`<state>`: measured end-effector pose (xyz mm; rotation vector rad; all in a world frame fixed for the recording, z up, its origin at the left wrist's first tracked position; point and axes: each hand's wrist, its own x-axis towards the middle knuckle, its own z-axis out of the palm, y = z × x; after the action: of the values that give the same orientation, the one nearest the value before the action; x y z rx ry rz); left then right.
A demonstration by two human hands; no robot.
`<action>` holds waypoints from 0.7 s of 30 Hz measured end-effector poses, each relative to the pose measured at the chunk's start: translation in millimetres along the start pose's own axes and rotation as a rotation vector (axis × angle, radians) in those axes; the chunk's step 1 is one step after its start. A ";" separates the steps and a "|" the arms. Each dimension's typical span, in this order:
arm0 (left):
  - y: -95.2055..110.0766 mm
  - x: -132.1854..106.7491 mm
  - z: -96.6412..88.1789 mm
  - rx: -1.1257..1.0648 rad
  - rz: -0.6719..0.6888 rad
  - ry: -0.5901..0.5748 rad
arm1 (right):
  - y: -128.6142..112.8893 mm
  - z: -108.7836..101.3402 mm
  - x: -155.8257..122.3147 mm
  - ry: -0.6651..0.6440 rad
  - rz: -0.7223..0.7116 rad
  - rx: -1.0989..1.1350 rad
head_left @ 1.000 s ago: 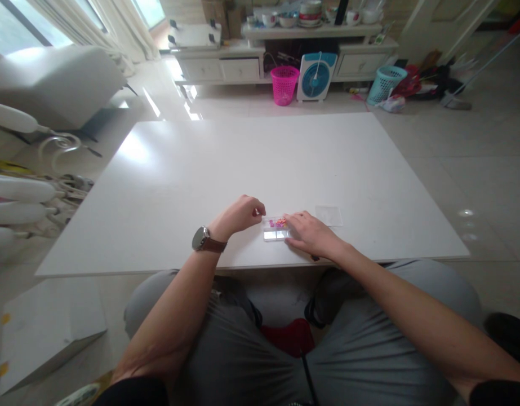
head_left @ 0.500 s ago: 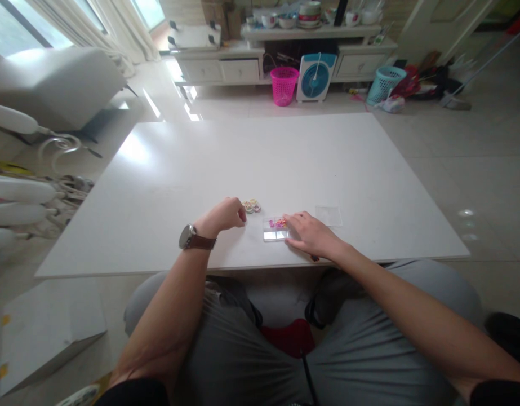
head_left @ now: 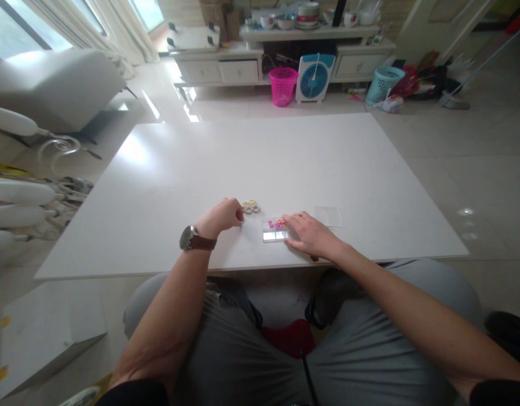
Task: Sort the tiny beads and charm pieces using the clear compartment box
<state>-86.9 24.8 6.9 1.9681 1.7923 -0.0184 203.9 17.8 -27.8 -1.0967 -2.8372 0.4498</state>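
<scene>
A small clear compartment box (head_left: 274,230) lies near the front edge of the white table (head_left: 260,163), with pink and orange bits in its far cells. My right hand (head_left: 309,234) rests flat against the box's right side, fingers stretched out. A little pile of pale small rings (head_left: 250,206) lies just left of the box. My left hand (head_left: 221,217), with a watch on its wrist, is curled in a loose fist right beside the rings, fingertips close to them. What those fingers pinch, if anything, is hidden.
A clear flat lid (head_left: 328,215) lies on the table right of the box. Beyond the table stand a pink basket (head_left: 283,85), a small fan (head_left: 312,77) and a teal basket (head_left: 383,84) on the floor. A white cabinet runs along the far wall.
My left hand drew back leftward from the box, uncovering the pile of small rings. Since half a second ago it has hardly moved. My right hand has stayed on the box.
</scene>
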 end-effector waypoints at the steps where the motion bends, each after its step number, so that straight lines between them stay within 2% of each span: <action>1: -0.7 -1.4 -2.7 0.001 -0.003 0.007 | -0.2 -0.1 -0.1 0.001 0.002 0.002; 7: -9.5 -4.1 -15.5 0.037 -0.088 0.043 | 0.1 0.2 0.1 0.000 0.007 0.005; 10: -12.3 -0.6 -10.9 0.110 -0.061 0.061 | 0.6 0.3 0.5 -0.005 0.007 0.009; 15: -11.3 6.3 0.0 0.168 -0.062 0.007 | -0.2 -1.0 0.4 -0.006 0.010 0.010; 21: -19.9 10.3 -0.6 0.175 -0.096 0.028 | -1.8 -1.8 0.4 -0.010 0.008 -0.003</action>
<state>-104.3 35.3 -2.5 2.0066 1.9601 -0.1856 202.7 17.3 -25.6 -1.1094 -2.8444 0.4523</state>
